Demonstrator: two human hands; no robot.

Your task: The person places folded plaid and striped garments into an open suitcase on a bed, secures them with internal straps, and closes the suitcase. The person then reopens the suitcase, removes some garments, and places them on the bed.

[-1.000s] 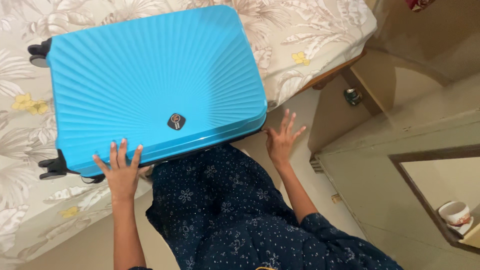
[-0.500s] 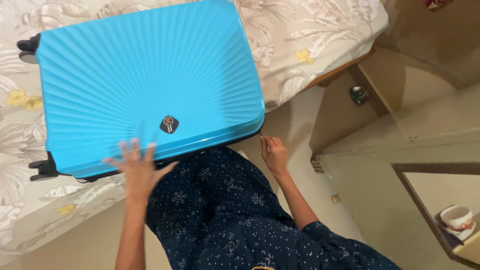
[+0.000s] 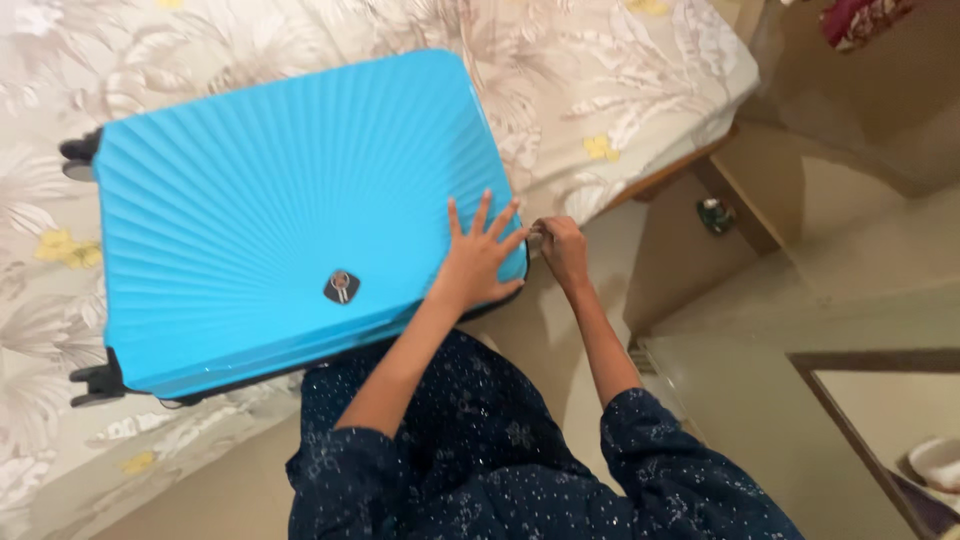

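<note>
Head view: A bright blue hard-shell suitcase [image 3: 280, 220] with a ribbed fan pattern lies flat on the bed [image 3: 600, 90], which carries a floral sheet. The suitcase's near right corner reaches the bed edge. Black wheels [image 3: 95, 382] project from its left end.

The left hand [image 3: 478, 258] rests on the lid near that right corner, palm down, fingers spread and open. The right hand [image 3: 563, 250] is just beside the same corner, fingers curled and pinched together at the suitcase edge; what it pinches is too small to tell.

A wooden cabinet [image 3: 800, 330] stands to the right of the bed.
</note>
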